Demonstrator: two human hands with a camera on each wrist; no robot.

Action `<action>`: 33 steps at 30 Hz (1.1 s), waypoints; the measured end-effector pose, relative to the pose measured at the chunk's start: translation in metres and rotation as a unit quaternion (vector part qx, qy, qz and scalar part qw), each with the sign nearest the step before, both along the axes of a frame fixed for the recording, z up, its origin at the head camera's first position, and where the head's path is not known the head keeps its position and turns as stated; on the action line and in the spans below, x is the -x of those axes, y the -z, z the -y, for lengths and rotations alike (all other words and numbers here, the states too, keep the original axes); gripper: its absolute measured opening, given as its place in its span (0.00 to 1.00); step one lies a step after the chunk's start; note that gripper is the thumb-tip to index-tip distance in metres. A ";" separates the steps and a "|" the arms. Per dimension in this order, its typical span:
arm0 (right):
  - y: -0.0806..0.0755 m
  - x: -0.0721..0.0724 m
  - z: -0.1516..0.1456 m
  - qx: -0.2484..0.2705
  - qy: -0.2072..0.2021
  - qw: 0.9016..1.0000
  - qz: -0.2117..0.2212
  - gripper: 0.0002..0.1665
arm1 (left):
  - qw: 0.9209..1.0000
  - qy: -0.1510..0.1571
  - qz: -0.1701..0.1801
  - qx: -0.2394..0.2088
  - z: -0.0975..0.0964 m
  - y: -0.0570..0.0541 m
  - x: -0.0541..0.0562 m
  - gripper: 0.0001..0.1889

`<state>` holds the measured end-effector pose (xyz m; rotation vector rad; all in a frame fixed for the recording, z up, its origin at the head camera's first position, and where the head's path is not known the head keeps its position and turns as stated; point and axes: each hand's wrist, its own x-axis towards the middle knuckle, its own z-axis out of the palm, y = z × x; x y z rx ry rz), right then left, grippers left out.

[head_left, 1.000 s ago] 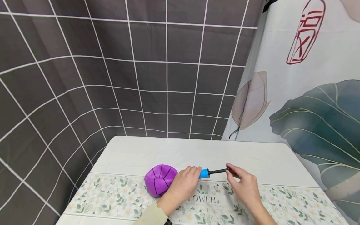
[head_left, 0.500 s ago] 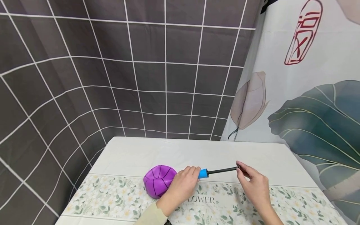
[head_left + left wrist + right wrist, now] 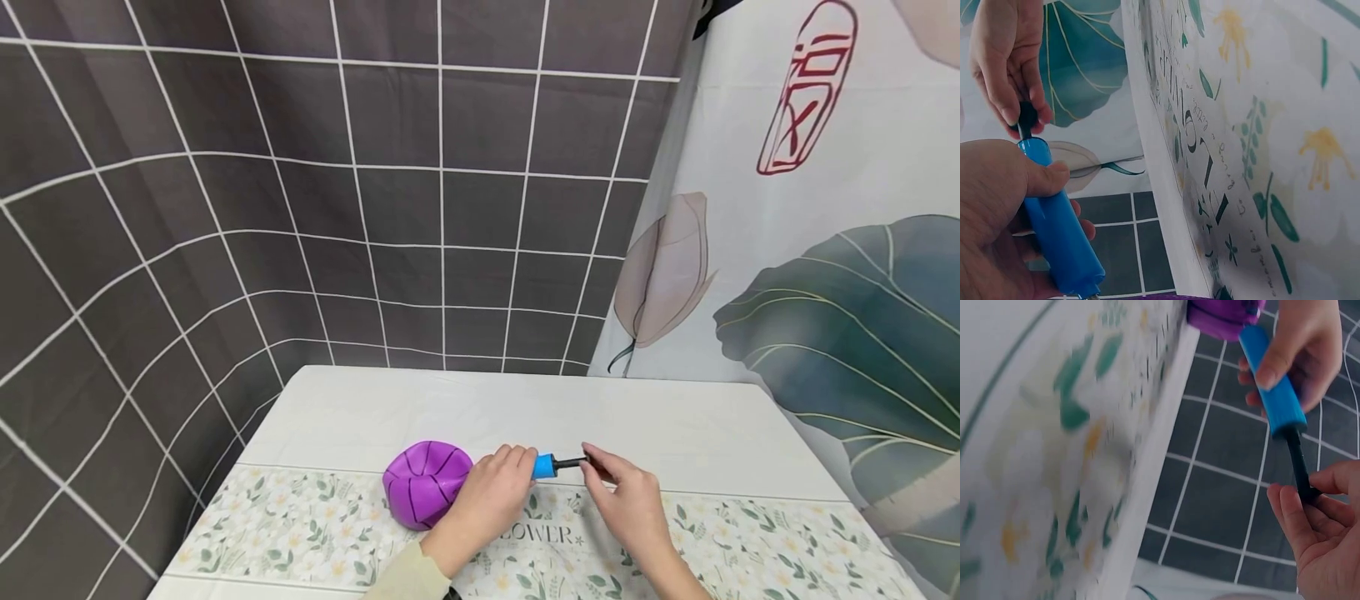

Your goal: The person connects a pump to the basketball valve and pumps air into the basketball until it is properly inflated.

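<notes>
Nearest: a pale sleeve (image 3: 405, 575) at the lower edge, on the left arm. Left hand (image 3: 491, 487): grip wrapped round a blue hand pump (image 3: 1063, 244), thumb laid across it in the left wrist view. Right hand (image 3: 628, 500): narrow grip, thumb and fingertips pinching the black handle (image 3: 1027, 115). Between the two hands a short length of black rod (image 3: 572, 463) shows out of the barrel (image 3: 543, 467). Pump held roughly level above the desk (image 3: 420, 408).

Just beyond the left hand and to its left: a purple ball (image 3: 426, 483), black lines, top dented, not fully round. Sits over the floral band of the desk, one side hidden by the hand. Right wrist view puts the barrel's far end at the ball; the join itself unclear, as is whether the desk bears the ball's weight.

Step in hand, my judgement: pumping air into the ball, rod part-way out. Stroke direction not readable. The dent suggests more filling is needed. Next move calls for the right hand to work the handle straight along the barrel, left hand holding pump and ball in line; a skewed push could strain the join.

Farther: dark cloth (image 3: 487, 204) with white grid lines behind the desk. To the right, a pale hanging (image 3: 750, 208) with leaf prints and a red seal mark.
</notes>
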<state>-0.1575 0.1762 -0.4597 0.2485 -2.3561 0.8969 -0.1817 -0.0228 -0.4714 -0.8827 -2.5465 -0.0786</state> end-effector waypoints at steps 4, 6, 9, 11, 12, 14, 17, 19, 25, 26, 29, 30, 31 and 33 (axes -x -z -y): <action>0.005 0.000 0.009 -0.002 -0.021 1.000 0.007 0.16 | 1.000 0.001 -0.012 0.009 0.000 0.000 -0.001 0.21; 0.006 0.000 0.011 -0.001 -0.026 1.000 0.007 0.17 | 1.000 0.003 -0.013 0.008 0.000 0.001 -0.001 0.22; 0.006 0.000 0.010 0.001 -0.027 1.000 0.009 0.17 | 1.000 0.007 -0.010 0.006 0.001 0.002 -0.001 0.22; 0.005 -0.001 0.008 0.002 -0.027 1.000 0.010 0.17 | 1.000 0.011 -0.007 0.003 0.001 0.002 -0.001 0.22; 0.004 -0.001 0.006 0.001 -0.027 1.000 0.009 0.17 | 1.000 0.012 -0.006 0.003 0.002 0.002 -0.001 0.22; 0.002 -0.001 0.002 -0.001 -0.025 1.000 0.004 0.17 | 1.000 0.014 -0.003 0.001 0.002 0.003 0.000 0.22; -0.003 0.000 -0.006 -0.002 -0.012 1.000 -0.009 0.18 | 1.000 0.012 0.007 -0.005 0.003 0.002 0.000 0.22; -0.006 0.001 -0.014 0.001 0.002 1.000 -0.015 0.18 | 1.000 0.010 0.013 -0.008 0.004 0.001 0.000 0.22; -0.015 0.000 -0.036 0.004 0.043 0.999 -0.004 0.18 | 1.000 0.005 0.025 -0.008 0.005 -0.001 0.001 0.21; -0.016 0.000 -0.039 0.005 0.050 0.999 -0.003 0.18 | 1.000 0.004 0.026 -0.008 0.005 -0.001 0.001 0.21; -0.018 0.000 -0.045 0.010 0.067 0.998 -0.002 0.18 | 1.000 0.000 0.027 -0.008 0.005 -0.002 0.001 0.21; -0.018 0.000 -0.046 0.012 0.071 0.997 -0.002 0.17 | 1.000 -0.001 0.028 -0.008 0.005 -0.002 0.000 0.21; -0.018 0.000 -0.047 0.014 0.074 0.997 -0.002 0.17 | 1.000 -0.002 0.028 -0.008 0.005 -0.002 0.000 0.21; -0.017 0.000 -0.045 0.020 0.077 0.997 -0.002 0.17 | 1.000 -0.003 0.028 -0.008 0.005 -0.002 0.000 0.21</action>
